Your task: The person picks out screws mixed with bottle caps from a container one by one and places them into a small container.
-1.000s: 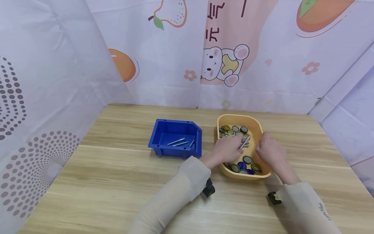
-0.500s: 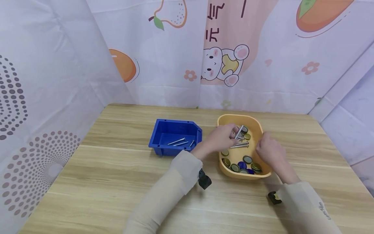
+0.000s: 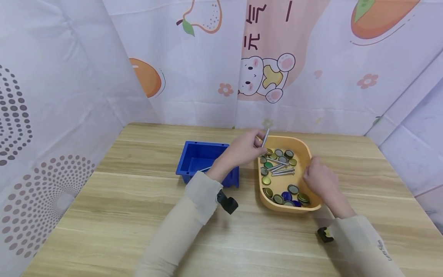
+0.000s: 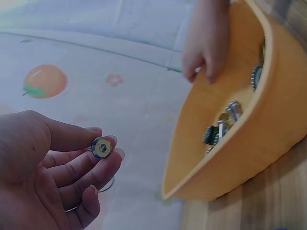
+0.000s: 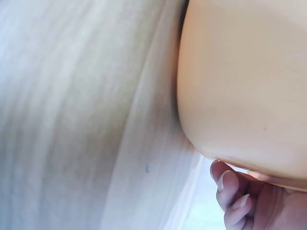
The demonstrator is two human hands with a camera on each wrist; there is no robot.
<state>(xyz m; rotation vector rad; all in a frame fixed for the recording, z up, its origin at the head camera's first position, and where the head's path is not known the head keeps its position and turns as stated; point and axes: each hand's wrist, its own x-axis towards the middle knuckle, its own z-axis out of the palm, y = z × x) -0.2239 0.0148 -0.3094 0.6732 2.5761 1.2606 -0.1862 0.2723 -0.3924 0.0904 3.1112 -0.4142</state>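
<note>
My left hand pinches a silver bolt between thumb and fingertips, just over the left rim of the yellow-orange container. In the left wrist view, the bolt head faces the camera and shows a hex socket. Several more bolts lie inside that container, among gold, silver, green and blue bottle caps. On the container's right side, my right hand grips the rim; the right wrist view shows its curled fingertips at the edge.
A blue bin stands left of the container, partly covered by my left forearm. Part of a bolt shows in it. Behind the wooden table hangs a printed curtain.
My left hand has risen out of the container and moved left with the bolt, uncovering the caps and bolts beneath. The right hand stays on the rim.
</note>
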